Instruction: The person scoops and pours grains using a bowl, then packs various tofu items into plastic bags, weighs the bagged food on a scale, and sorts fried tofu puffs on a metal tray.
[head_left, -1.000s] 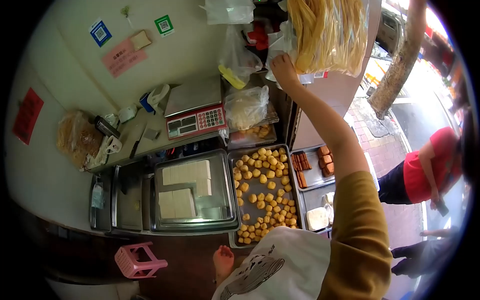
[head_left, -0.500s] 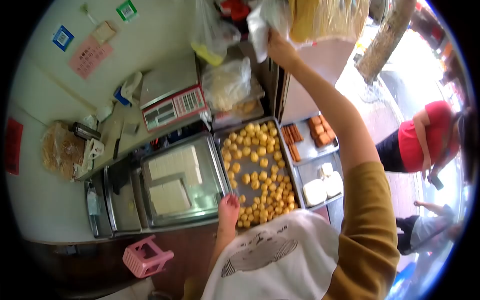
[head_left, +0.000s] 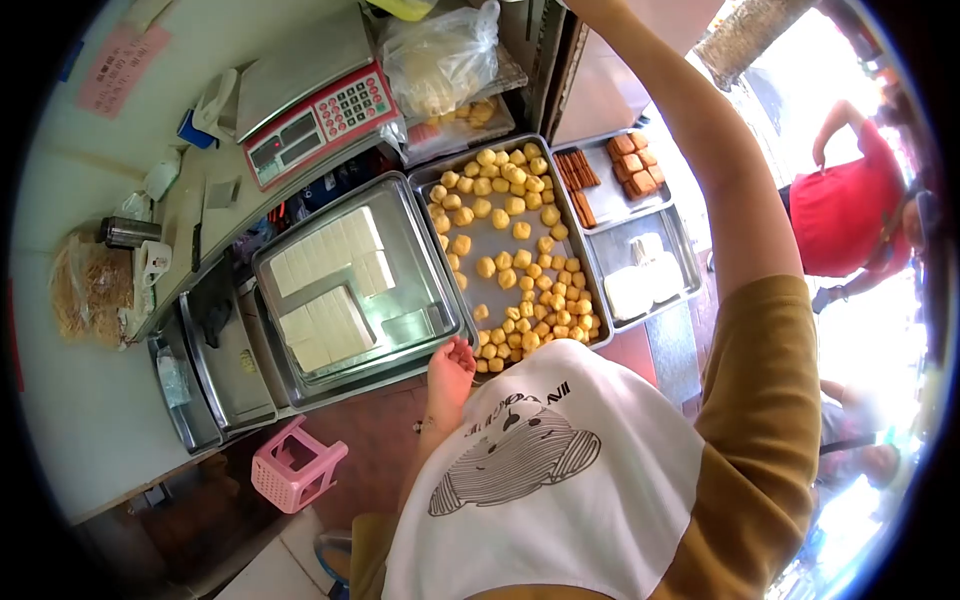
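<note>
My left hand (head_left: 451, 374) hovers at the near corner of a metal tray of water (head_left: 268, 268), fingers curled in, nothing visible in them. White tofu blocks (head_left: 318, 330) lie in that tray. Right of it, a dark-rimmed tray (head_left: 487, 240) carries several yellow fried balls (head_left: 560, 300). My right forearm (head_left: 680, 110) stretches up past the top edge of the view, so the right hand is hidden. Under that arm, a smaller tray holds brown blocks (head_left: 632, 165) and brown strips (head_left: 580, 183); another has white blocks (head_left: 645, 280).
A red-framed scale (head_left: 320, 130) stands behind the trays, beside a plastic bag of pale food (head_left: 437, 65). A knife (head_left: 196, 245) lies on the left counter. Below is a pink stool (head_left: 297, 465). A person in red (head_left: 845, 215) stands outside on the right.
The view has tilted down, so the trays sit higher. My right hand, earlier at a hanging clear plastic bag, has left the frame. My left hand stays by the tray corner.
</note>
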